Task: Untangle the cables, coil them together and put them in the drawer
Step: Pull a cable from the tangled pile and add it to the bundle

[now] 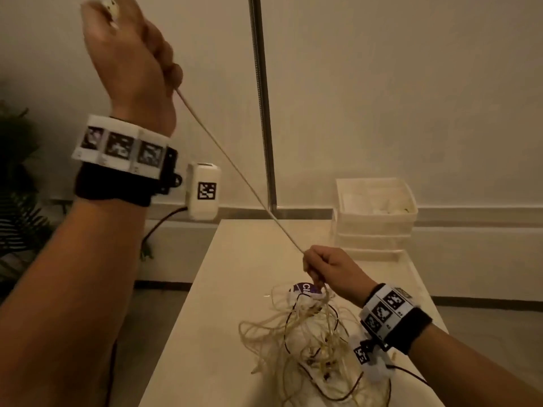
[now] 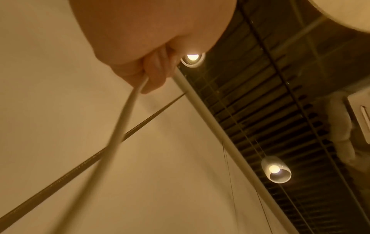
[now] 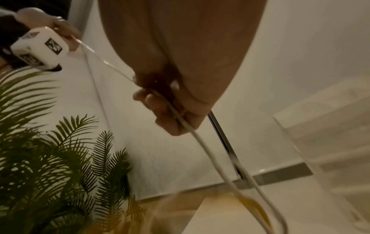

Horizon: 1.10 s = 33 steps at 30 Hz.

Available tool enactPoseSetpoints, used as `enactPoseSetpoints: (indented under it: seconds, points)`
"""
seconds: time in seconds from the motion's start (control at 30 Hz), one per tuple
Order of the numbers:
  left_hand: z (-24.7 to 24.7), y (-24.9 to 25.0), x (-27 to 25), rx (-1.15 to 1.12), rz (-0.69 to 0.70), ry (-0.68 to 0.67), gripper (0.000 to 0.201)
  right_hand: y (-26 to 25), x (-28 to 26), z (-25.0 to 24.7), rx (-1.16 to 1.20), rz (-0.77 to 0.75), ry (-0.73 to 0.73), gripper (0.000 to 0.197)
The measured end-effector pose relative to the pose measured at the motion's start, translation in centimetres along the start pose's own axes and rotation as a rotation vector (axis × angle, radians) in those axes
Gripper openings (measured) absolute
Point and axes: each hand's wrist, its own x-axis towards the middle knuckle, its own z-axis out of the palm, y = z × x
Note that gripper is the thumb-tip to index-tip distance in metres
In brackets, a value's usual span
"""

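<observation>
The left hand (image 1: 129, 54) is raised high above the bench's far left corner, its grip closed on a white cable (image 1: 235, 168); the cable's white plug end (image 1: 113, 7) pokes out above the fingers, blurred. In the left wrist view the curled fingers (image 2: 154, 74) wrap the same cable (image 2: 112, 142) as it leaves the fist. The cable runs taut and straight, slanting down to the right hand (image 1: 332, 268), which hangs over the middle of the bench (image 1: 223, 289) with its grip closed round the cable; the right wrist view shows the cable (image 3: 200, 139) passing between thumb and curled fingers (image 3: 164, 107) and dropping below. Under that hand, toward the near right part of the bench, lies the tangle of cables (image 1: 311, 342), cream strands mixed with thin dark ones, partly over a white and purple packet (image 1: 305, 289). A stack of translucent white drawers (image 1: 376, 215) stands at the far right corner, its top drawer pulled open. A metal pole (image 1: 263, 113) rises behind the far edge, and a green plant (image 1: 17, 201) stands left of the bench
</observation>
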Motion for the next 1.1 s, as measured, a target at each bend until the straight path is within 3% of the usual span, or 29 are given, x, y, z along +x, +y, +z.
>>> enactPoseSetpoints:
  seconds: [0.1, 0.17, 0.27, 0.33, 0.37, 0.5, 0.8, 0.87, 1.0, 1.03, 1.1]
  points:
    - [-0.1, -0.2, -1.3, 0.145, -0.076, -0.207, 0.016, -0.3, 0.3, -0.2, -0.009, 0.008, 0.09, 0.037]
    - [0.9, -1.6, -4.5, 0.375, -0.15, -0.492, 0.016, -1.0, 0.6, -0.3, 0.096, 0.035, 0.11, 0.039]
    - [1.5, -5.6, -10.8, 0.885, -0.12, -1.008, 0.026, -1.9, 0.7, -0.8, 0.127, 0.017, 0.097, 0.036]
    - [1.6, -8.0, -14.6, 1.003, -0.162, -1.184, 0.04, -2.5, 0.6, -1.3, 0.153, -0.027, 0.082, 0.025]
    - [1.6, -8.9, -16.0, 0.981, -0.198, -1.197, 0.041, -2.8, 0.5, -1.7, 0.177, -0.045, 0.085, 0.022]
    - [1.8, -10.8, -18.1, 0.879, -0.213, -1.038, 0.033, -3.7, 0.0, -3.5, 0.226, -0.083, 0.097, 0.019]
    - [3.4, -10.1, -14.7, 1.007, -0.105, -0.968, 0.017, -3.6, -0.9, -3.2, 0.339, -0.1, 0.171, 0.028]
    - [4.1, -9.3, -13.0, 1.002, -0.065, -0.829, 0.012, -3.1, -0.9, -2.7, 0.366, -0.096, 0.179, 0.027]
    - [4.8, -6.7, -7.5, 0.928, 0.003, -0.406, 0.014, -0.5, -1.2, -1.4, 0.242, -0.043, 0.129, 0.025]
    - [4.6, -6.3, -6.3, 0.923, 0.019, -0.337, 0.014, 0.3, -1.3, -1.1, 0.222, -0.02, 0.13, 0.027]
    - [4.4, -6.1, -5.3, 0.976, 0.045, -0.328, 0.013, 1.2, -1.3, -0.9, 0.22, 0.008, 0.174, 0.03]
